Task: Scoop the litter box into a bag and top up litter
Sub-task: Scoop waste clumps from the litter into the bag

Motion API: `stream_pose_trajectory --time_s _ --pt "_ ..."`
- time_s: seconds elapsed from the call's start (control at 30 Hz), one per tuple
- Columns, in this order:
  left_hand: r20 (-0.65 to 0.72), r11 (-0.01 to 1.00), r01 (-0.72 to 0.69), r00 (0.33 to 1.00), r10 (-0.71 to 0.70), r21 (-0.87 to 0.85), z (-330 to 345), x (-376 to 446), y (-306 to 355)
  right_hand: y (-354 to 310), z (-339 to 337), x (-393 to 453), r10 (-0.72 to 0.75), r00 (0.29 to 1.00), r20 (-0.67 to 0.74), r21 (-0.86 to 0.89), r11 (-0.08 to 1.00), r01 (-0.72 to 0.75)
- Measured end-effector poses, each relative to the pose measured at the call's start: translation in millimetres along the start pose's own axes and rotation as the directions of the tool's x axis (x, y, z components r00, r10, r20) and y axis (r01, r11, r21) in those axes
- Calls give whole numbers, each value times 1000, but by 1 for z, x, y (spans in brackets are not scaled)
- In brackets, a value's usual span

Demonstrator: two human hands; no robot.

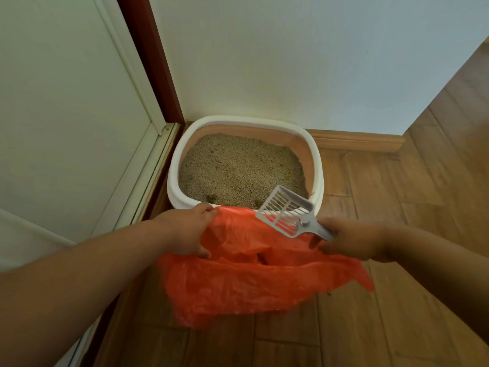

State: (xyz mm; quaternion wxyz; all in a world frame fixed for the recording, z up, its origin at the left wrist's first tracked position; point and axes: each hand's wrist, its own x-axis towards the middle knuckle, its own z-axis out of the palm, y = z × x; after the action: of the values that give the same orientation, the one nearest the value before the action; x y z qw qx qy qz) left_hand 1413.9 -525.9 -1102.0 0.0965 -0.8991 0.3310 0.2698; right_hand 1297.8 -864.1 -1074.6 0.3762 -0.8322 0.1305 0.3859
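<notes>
A white-rimmed litter box with pinkish inner walls sits on the floor in the corner, filled with beige litter that shows a few dark clumps near its front edge. In front of it hangs an orange plastic bag, its mouth held wide between both hands. My left hand grips the bag's left edge next to the box's front rim. My right hand holds a grey slotted scoop by its handle together with the bag's right edge. The scoop looks empty and tilts over the bag's mouth.
A white wall stands behind the box, with a white door panel and a dark red frame on the left. A wooden skirting board runs to the right. Wood-look floor spreads out in front and to the right.
</notes>
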Motion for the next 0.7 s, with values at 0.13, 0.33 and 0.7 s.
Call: stream_pose_trajectory --time_s 0.13,0.33,0.7 --pt "-59 998 -44 997 42 -35 0 7 7 -7 -23 -2 -6 995 -99 29 1000 8" --pt "-55 997 -49 997 46 -62 -5 14 6 -41 -20 11 -30 967 -252 -103 995 5" --pt "-116 993 -13 993 -1 -118 1 21 -1 -113 -44 77 -196 894 -403 -590 802 -90"
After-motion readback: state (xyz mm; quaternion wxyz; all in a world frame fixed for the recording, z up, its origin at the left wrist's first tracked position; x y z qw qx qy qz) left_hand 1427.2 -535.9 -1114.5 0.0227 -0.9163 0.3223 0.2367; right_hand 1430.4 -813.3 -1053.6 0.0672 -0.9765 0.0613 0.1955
